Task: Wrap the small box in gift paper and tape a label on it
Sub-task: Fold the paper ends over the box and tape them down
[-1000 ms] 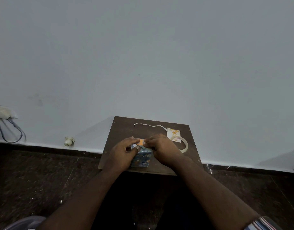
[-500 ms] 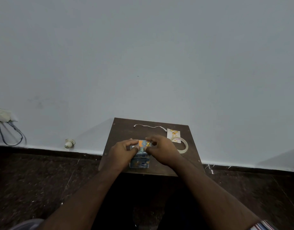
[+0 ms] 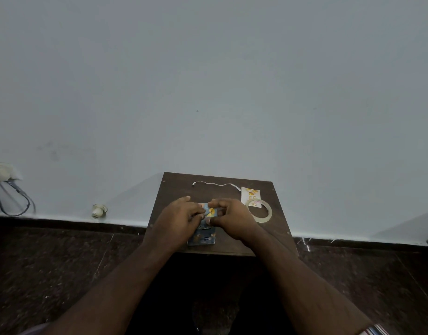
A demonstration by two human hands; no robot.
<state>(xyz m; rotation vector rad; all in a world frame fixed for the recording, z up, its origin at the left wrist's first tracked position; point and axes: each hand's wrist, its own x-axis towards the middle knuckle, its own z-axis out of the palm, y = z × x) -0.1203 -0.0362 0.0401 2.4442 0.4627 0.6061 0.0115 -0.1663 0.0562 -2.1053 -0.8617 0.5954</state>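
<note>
Low in the frame, just left of centre, I note the left hand (image 3: 178, 220) with fingers curled, tips pinching the far left edge of the wrapped box (image 3: 203, 234), which sits on the small brown table (image 3: 174, 189) toward its near edge. The right hand (image 3: 232, 220) mirrors it from the right, thumb and curled fingers pinching the paper at the box's far end, both forearms converging from the bottom corners. Right of the hands lie a printed label (image 3: 250, 195) and tape roll (image 3: 260, 211), touching; I cannot read any writing.
</note>
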